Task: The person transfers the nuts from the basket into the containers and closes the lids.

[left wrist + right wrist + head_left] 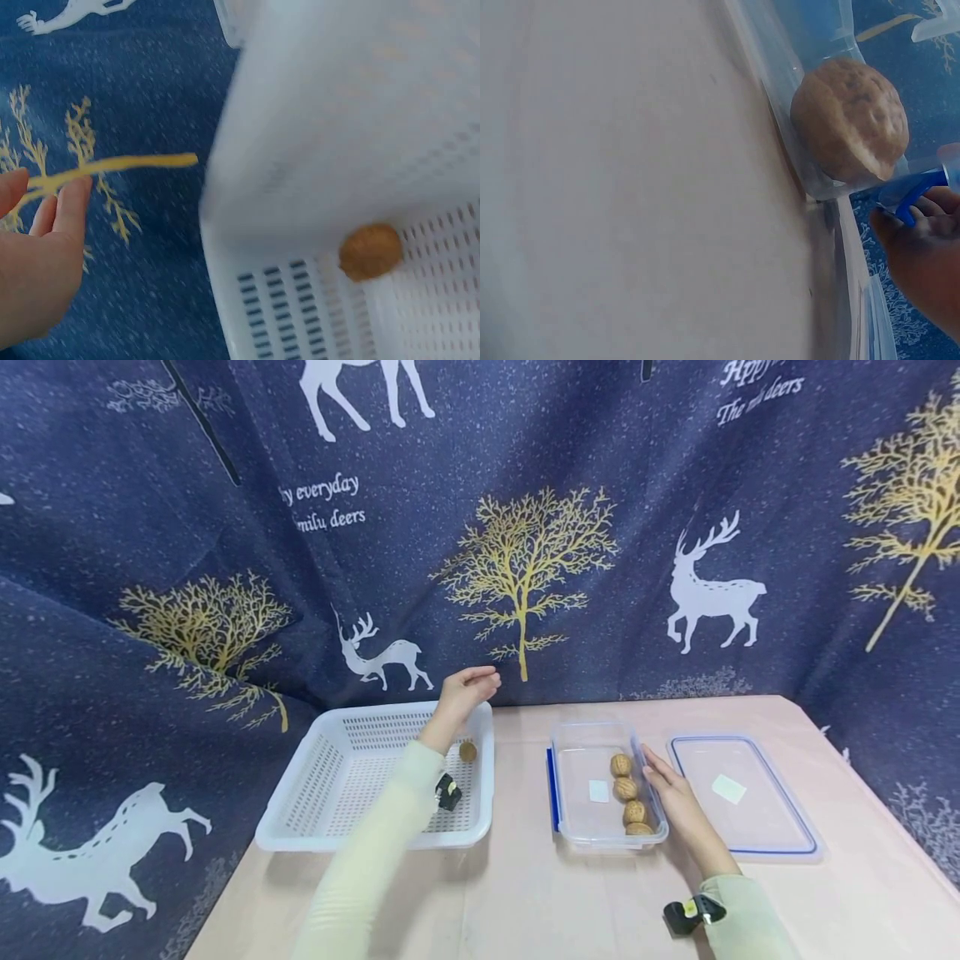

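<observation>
My left hand (467,692) is raised over the back right corner of a white slotted plastic basket (300,781). Its fingers are extended, and nothing shows between them in the left wrist view (45,262). Below it one walnut (467,752) lies in the basket, also seen as a brown walnut (371,251) from the left wrist. My right hand (678,793) rests against the right side of a clear plastic container (573,839), fingers fairly straight along its wall beside a blue-edged latch (919,196). Several walnuts (626,789) sit in a row inside that container.
A clear lid with a blue seal (776,802) lies flat right of the container, a pale paper square (729,788) on it. Another pale square (598,791) is at the container. Behind the pink-covered table (517,893) hangs a dark blue printed cloth (420,552).
</observation>
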Action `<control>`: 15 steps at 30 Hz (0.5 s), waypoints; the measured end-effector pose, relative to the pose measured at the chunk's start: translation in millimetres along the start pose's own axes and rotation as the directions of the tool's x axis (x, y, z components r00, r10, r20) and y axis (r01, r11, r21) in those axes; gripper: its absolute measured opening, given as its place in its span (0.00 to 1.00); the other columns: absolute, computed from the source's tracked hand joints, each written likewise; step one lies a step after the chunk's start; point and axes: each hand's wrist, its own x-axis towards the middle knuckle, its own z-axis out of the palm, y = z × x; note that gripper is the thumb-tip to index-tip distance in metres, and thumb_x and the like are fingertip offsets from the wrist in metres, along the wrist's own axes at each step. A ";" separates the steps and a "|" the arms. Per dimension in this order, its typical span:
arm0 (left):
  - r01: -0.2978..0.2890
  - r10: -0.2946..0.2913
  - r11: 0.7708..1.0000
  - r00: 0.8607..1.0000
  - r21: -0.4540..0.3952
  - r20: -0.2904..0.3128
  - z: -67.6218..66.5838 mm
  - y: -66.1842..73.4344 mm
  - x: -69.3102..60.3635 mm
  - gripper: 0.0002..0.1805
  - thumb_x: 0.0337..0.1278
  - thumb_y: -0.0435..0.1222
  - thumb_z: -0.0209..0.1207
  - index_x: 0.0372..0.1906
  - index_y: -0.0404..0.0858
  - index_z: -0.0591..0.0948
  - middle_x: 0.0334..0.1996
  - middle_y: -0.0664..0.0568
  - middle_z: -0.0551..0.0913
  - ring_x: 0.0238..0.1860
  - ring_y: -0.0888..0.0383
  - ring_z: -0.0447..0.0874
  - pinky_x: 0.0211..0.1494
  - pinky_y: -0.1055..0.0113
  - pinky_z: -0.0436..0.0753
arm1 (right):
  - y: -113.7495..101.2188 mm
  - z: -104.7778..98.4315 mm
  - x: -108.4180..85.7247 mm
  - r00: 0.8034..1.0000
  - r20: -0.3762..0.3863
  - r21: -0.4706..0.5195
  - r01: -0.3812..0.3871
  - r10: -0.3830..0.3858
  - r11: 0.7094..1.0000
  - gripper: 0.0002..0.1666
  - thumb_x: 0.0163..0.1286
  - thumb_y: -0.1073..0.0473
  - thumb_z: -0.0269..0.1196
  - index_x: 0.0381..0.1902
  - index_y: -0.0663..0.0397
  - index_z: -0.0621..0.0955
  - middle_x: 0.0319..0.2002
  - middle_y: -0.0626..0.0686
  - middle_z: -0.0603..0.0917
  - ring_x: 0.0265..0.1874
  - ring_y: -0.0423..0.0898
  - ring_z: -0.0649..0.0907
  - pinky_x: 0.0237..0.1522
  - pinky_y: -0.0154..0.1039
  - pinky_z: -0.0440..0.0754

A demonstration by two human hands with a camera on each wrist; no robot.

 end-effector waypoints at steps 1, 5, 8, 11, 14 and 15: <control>-0.005 0.005 1.000 1.000 -0.003 0.002 -3.7 -2.0 -0.1 0.20 0.61 0.30 0.61 0.58 0.31 0.76 0.55 0.37 0.79 0.54 0.50 0.81 0.55 0.68 0.80 | 0.2 0.0 0.2 1.000 0.000 -0.004 0.000 0.000 1.000 0.32 0.80 0.53 0.41 0.75 0.56 0.50 0.75 0.63 0.46 0.72 0.67 0.46 0.69 0.66 0.43; -0.037 0.038 0.999 0.999 -0.018 0.026 -18.8 -11.9 0.0 0.20 0.62 0.30 0.60 0.59 0.29 0.75 0.56 0.35 0.78 0.55 0.50 0.80 0.57 0.66 0.79 | 0.9 0.2 0.8 1.000 0.000 -0.015 -0.002 0.002 1.000 0.32 0.80 0.52 0.41 0.75 0.56 0.50 0.75 0.63 0.46 0.72 0.67 0.46 0.69 0.66 0.43; -0.050 0.050 0.999 0.997 -0.016 0.050 -31.1 -20.5 0.3 0.21 0.63 0.30 0.59 0.60 0.28 0.74 0.56 0.36 0.78 0.56 0.50 0.80 0.58 0.66 0.78 | 1.3 0.0 1.2 1.000 0.001 -0.014 0.000 0.000 1.000 0.32 0.80 0.53 0.41 0.75 0.56 0.50 0.75 0.63 0.46 0.72 0.67 0.46 0.69 0.66 0.43; -0.051 0.053 0.998 0.996 -0.024 0.077 -44.2 -30.6 1.6 0.22 0.63 0.30 0.58 0.61 0.27 0.73 0.57 0.34 0.76 0.57 0.50 0.79 0.59 0.67 0.78 | 0.8 -0.4 1.3 1.000 0.004 -0.010 -0.003 0.003 1.000 0.32 0.80 0.54 0.41 0.75 0.57 0.50 0.75 0.64 0.46 0.72 0.68 0.46 0.69 0.66 0.43; -0.034 0.037 0.999 0.994 -0.027 0.104 -57.4 -40.2 3.1 0.23 0.64 0.30 0.57 0.62 0.25 0.71 0.59 0.32 0.74 0.59 0.49 0.77 0.60 0.67 0.77 | 0.7 -1.1 2.4 1.000 0.010 -0.006 -0.025 0.025 1.000 0.31 0.80 0.56 0.40 0.75 0.58 0.50 0.75 0.64 0.45 0.72 0.68 0.45 0.69 0.66 0.43; -0.024 0.026 0.999 0.994 -0.024 0.110 -61.5 -42.8 3.2 0.24 0.65 0.30 0.57 0.62 0.25 0.70 0.60 0.32 0.74 0.60 0.48 0.76 0.61 0.67 0.76 | 0.1 -1.2 2.3 0.999 0.013 -0.008 -0.029 0.030 1.000 0.31 0.80 0.56 0.40 0.75 0.58 0.50 0.75 0.64 0.45 0.72 0.68 0.45 0.69 0.66 0.43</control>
